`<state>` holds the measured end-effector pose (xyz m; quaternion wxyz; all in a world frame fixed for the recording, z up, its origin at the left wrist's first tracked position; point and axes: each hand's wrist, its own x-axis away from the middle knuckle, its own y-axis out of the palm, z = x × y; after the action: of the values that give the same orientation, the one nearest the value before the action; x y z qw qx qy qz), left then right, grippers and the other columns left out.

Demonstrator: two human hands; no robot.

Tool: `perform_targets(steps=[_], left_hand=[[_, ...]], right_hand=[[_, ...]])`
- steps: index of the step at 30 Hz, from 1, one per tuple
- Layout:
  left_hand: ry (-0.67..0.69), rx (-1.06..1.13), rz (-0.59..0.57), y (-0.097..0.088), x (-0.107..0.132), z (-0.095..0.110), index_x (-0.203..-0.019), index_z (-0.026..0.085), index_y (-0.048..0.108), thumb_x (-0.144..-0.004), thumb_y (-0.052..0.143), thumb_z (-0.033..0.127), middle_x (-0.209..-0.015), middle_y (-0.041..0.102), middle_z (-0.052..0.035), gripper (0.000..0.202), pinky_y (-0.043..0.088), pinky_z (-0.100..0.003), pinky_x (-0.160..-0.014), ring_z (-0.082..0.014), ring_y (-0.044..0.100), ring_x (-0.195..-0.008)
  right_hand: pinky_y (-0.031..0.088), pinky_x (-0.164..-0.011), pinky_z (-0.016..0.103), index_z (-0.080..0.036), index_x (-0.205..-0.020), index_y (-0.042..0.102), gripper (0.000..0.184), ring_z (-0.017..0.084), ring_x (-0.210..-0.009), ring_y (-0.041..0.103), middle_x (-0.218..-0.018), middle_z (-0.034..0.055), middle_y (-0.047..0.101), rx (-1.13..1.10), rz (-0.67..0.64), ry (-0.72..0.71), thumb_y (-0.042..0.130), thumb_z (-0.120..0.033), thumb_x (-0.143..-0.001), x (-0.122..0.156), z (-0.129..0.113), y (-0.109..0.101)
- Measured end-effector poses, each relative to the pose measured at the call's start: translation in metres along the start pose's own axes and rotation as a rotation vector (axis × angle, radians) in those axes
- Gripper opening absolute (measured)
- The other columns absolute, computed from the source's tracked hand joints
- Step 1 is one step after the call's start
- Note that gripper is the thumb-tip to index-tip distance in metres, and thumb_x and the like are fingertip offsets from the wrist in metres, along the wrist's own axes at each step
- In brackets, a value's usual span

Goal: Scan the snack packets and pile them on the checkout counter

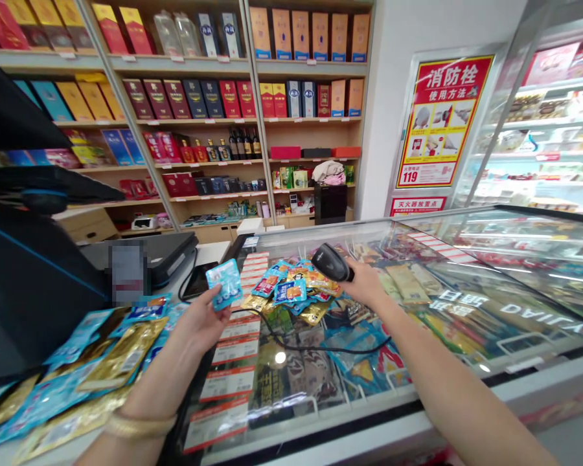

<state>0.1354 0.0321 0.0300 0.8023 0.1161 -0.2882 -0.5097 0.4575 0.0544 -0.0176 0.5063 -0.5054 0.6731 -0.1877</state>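
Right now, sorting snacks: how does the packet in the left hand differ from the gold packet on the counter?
The held packet is pale blue, the gold packet shiny gold. The held packet stands upright in the left hand; the gold packet lies flat among others. The held packet looks smaller than the gold packet. Both are flat pouches.
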Motion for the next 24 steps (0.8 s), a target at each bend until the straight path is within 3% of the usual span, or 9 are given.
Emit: perform_targets(steps=[2, 4, 10, 16, 20, 24], left_hand=[[0.0, 0.009, 0.002, 0.012, -0.005, -0.023, -0.072, 0.014, 0.056, -0.077, 0.059, 0.003, -0.064, 0.059, -0.0002, 0.013, 0.036, -0.013, -0.037, -0.0062, 0.049, -0.046], [0.036, 0.032, 0.004, 0.021, -0.008, -0.044, -0.07, 0.016, 0.054, -0.072, 0.062, 0.001, -0.065, 0.058, 0.0021, 0.017, 0.039, -0.012, -0.041, -0.0052, 0.051, -0.049], [0.306, -0.034, -0.103, 0.019, -0.018, -0.085, -0.063, 0.017, 0.051, -0.045, 0.083, 0.015, -0.066, 0.06, 0.0043, 0.038, 0.056, -0.027, -0.065, -0.0098, 0.058, -0.061], [0.41, -0.154, -0.123, 0.01, -0.033, -0.096, -0.059, 0.018, 0.046, -0.041, 0.085, 0.032, -0.059, 0.057, 0.0046, 0.044, 0.052, -0.029, -0.07, -0.0118, 0.06, -0.062], [0.457, -0.196, -0.123, 0.009, -0.036, -0.099, -0.059, 0.019, 0.048, -0.045, 0.082, 0.034, -0.06, 0.058, 0.0039, 0.04, 0.049, -0.027, -0.067, -0.0115, 0.059, -0.062], [0.489, -0.217, -0.135, 0.009, -0.036, -0.101, -0.059, 0.019, 0.048, -0.047, 0.081, 0.035, -0.06, 0.058, 0.0035, 0.038, 0.047, -0.026, -0.064, -0.0116, 0.057, -0.061]], right_hand=[[0.045, -0.071, 0.027, -0.024, -0.102, 0.07, 0.03, 0.024, -0.085, 0.068, -0.093, 0.0053, 0.075, -0.032, 0.012, -0.021, 0.067, -0.026, -0.072, 0.0, 0.0, 0.001], [0.046, -0.071, 0.027, -0.023, -0.101, 0.07, 0.031, 0.024, -0.083, 0.068, -0.093, 0.0056, 0.075, -0.091, 0.011, -0.07, 0.069, -0.026, -0.071, 0.0, 0.0, 0.004], [0.046, -0.07, 0.025, -0.018, -0.093, 0.071, 0.023, 0.02, -0.078, 0.067, -0.084, 0.0037, 0.073, -0.341, -0.13, -0.322, 0.07, -0.028, -0.072, 0.003, -0.006, 0.008], [0.047, -0.082, 0.028, -0.019, -0.1, 0.071, 0.026, 0.021, -0.089, 0.067, -0.097, 0.0038, 0.073, -0.386, -0.245, -0.464, 0.068, -0.022, -0.074, 0.006, -0.019, 0.004], [0.048, -0.088, 0.029, -0.022, -0.12, 0.066, 0.046, 0.023, -0.102, 0.066, -0.112, 0.0031, 0.072, -0.404, -0.302, -0.425, 0.066, -0.02, -0.074, 0.008, -0.023, 0.002], [0.051, -0.084, 0.028, -0.022, -0.116, 0.068, 0.045, 0.024, -0.1, 0.068, -0.106, 0.0029, 0.074, -0.359, -0.339, -0.35, 0.07, -0.02, -0.071, 0.009, -0.024, 0.004]])
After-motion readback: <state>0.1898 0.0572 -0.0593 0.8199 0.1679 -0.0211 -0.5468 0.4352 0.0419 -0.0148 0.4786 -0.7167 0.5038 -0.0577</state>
